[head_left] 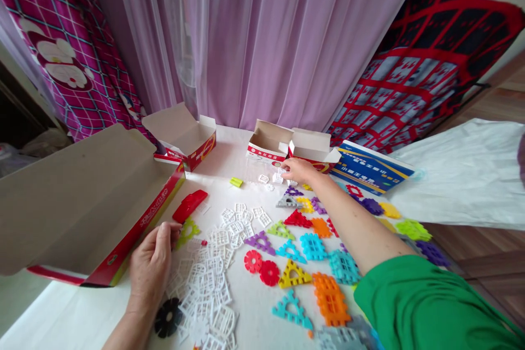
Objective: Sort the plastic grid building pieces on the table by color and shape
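White lattice pieces [211,279] — thin, openwork plastic — lie near left hand [153,256] and right hand [299,171], fingers' grip unclear.

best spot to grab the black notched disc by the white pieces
Probably pinch the black disc at its notched left rim, coming from above and the left: it seems to lie flat, and white pieces crowd its right side.

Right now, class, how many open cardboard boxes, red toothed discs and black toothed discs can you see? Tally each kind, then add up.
Open cardboard boxes: 4
Red toothed discs: 2
Black toothed disc: 1
Total: 7
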The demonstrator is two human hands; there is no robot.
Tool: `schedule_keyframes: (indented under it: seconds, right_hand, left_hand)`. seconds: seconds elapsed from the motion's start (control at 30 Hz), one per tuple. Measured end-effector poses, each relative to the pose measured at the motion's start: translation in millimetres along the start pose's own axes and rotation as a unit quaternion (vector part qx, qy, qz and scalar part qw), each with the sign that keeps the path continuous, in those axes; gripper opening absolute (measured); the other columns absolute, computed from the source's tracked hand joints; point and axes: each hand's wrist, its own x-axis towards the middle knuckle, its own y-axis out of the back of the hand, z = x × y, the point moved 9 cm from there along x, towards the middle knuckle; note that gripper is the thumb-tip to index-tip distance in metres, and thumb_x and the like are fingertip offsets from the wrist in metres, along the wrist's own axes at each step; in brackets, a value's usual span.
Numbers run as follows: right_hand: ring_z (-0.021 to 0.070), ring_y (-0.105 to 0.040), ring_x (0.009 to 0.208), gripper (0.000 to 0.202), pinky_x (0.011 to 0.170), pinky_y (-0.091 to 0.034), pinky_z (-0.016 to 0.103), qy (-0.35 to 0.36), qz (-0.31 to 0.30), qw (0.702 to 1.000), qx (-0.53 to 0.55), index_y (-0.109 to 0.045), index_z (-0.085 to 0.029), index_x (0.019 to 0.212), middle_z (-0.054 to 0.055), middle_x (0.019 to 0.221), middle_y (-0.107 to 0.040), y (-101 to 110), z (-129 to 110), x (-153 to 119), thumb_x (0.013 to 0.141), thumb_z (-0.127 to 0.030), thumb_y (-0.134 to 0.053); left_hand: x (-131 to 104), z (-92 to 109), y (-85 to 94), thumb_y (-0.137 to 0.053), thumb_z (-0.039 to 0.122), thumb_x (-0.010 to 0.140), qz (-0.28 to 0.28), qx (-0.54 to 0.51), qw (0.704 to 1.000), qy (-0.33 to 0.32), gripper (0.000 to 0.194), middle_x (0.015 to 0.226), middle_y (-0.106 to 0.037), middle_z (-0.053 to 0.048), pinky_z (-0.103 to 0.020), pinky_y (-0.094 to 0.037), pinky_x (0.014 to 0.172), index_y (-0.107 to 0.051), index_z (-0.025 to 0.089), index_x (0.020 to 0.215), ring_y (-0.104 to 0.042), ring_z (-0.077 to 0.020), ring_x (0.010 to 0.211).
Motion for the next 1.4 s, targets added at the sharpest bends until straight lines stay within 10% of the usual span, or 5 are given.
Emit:
schedule_keyframes:
  seconds: [0.57,0.97,1.4]
  right_hand:
    - [0.0203,-0.062,0.104,0.035,0.082,-0.044,0.026,0.02,0.007,1.0,0.023,-0.065,-0.024,0.116,0.006,0.118,-0.067,-3.3,-10.7,-9.6,0.081,-0.027,-0.061]
    - [0.0199,-0.064,0.1,0.026,0.078,-0.044,0.027,0.214,-0.051,0.974,0.046,-0.072,-0.027,0.104,0.003,0.11,-0.071,-7.9,-197.5,-74.2,0.085,-0.037,-0.058]
    - [0.0233,-0.067,0.1,0.03,0.079,-0.047,0.031,0.08,-0.04,0.996,0.013,-0.073,-0.025,0.094,0.008,0.103,-0.074,-6.0,-193.2,-52.2,0.091,-0.037,-0.046]
  left_hand:
    - [-0.3,1.5,-0.1,-0.059,0.062,0.071,0.003,0.003,1.0,0.0,0.046,0.07,-0.068,-0.003,-0.026,-0.05,0.06,-0.069,0.018,0.073,-0.062,-0.0171,0.066]
    - [-0.9,3.4,-2.3,-0.057,0.061,0.075,-0.007,-0.021,1.0,-0.018,0.046,0.069,-0.066,-0.004,-0.025,-0.048,0.06,-0.069,0.017,0.074,-0.059,-0.016,0.065]
    - [-2.7,9.6,-3.0,-0.056,0.062,0.074,-0.006,-0.021,1.0,-0.02,0.047,0.067,-0.066,-0.004,-0.025,-0.047,0.057,-0.069,0.017,0.071,-0.06,-0.0163,0.063]
